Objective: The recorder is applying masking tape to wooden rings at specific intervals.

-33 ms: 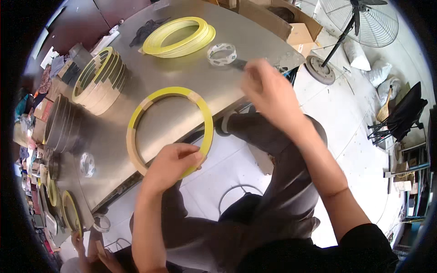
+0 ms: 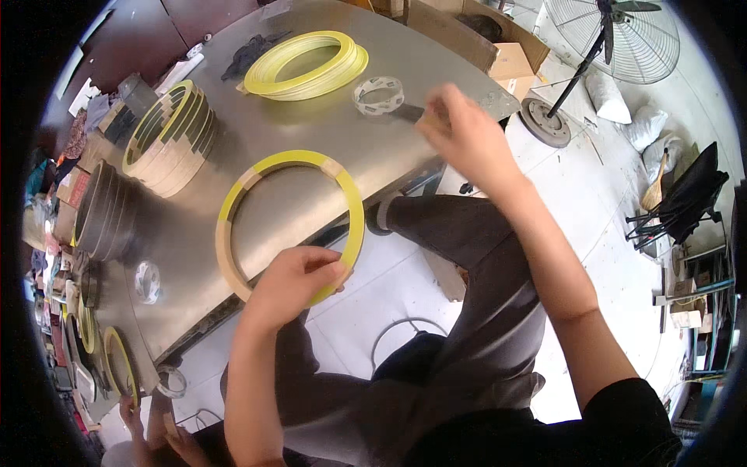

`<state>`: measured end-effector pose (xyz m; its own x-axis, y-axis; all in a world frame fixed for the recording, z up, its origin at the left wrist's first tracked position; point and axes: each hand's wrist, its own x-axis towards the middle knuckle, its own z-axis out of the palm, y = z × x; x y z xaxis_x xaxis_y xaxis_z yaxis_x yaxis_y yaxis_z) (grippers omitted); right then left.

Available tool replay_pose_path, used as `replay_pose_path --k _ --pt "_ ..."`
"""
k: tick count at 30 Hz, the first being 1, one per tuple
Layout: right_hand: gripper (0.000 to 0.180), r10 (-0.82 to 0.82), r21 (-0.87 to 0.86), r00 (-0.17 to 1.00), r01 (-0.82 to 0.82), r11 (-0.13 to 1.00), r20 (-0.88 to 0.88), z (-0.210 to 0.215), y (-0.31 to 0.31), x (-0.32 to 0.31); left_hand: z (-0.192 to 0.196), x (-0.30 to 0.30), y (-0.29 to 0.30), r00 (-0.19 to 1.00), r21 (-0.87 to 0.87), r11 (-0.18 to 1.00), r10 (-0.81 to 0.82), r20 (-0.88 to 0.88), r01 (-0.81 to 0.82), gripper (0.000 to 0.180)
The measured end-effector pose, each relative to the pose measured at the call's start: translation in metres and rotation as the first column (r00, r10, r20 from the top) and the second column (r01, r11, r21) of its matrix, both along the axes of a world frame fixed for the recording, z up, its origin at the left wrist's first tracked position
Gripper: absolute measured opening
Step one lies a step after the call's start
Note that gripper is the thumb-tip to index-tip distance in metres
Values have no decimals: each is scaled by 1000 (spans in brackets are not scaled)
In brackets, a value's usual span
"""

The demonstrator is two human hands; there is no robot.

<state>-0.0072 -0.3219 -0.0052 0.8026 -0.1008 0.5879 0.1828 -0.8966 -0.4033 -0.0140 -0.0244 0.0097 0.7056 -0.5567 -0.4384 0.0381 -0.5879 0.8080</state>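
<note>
My left hand (image 2: 292, 284) grips the lower right of a flat yellow ring (image 2: 355, 222), thumb on top and fingers underneath. Tan tape-like sections cover parts of this ring, which reaches over the table's near edge. To the right, my right hand (image 2: 475, 144) is raised apart from the ring with its fingers pinched together. A small tan strip (image 2: 430, 123) shows at those fingertips, slightly blurred. Beyond that hand, a clear roll with printed marks (image 2: 379, 96) lies on the metal table (image 2: 311, 128).
Stacked yellow rings (image 2: 307, 66) lie at the far side. Left are tan-and-yellow rings (image 2: 171, 144), dark rings (image 2: 105, 210) and another clear roll (image 2: 148, 282). Another person's hand (image 2: 131, 416) holds a ring (image 2: 119, 362) at lower left. A fan (image 2: 615, 39) stands at far right.
My right hand has shifted slightly up and to the right, and the tan strip at its fingertips shows more plainly. My left hand and the ring stay in place.
</note>
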Motion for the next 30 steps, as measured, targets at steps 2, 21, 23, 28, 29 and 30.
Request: replay_pose_path --k 2,21,23,28,29,30 --pt "27 -102 -173 995 97 980 -17 -1 -43 44 -2 2 1 1000 -12 1000 -11 -15 11 31" --pt "42 664 755 484 -11 656 -570 -33 89 -69 -31 11 12 989 -219 968 104 -105 -126 40" --pt "50 717 828 469 55 558 -515 -39 102 -64 -35 14 13 985 -209 969 100 -141 -129 46" --pt "55 720 830 457 76 553 -522 -46 105 -51 -33 13 14 996 -150 985 76 -44 -81 38" --pt "55 724 831 458 64 552 -516 -43 107 -51 -28 12 15 996 -149 985 82 -34 -86 38" --pt "44 758 863 442 84 498 -480 -42 110 -52 -24 10 17 996 -132 987 84 -29 -87 37"
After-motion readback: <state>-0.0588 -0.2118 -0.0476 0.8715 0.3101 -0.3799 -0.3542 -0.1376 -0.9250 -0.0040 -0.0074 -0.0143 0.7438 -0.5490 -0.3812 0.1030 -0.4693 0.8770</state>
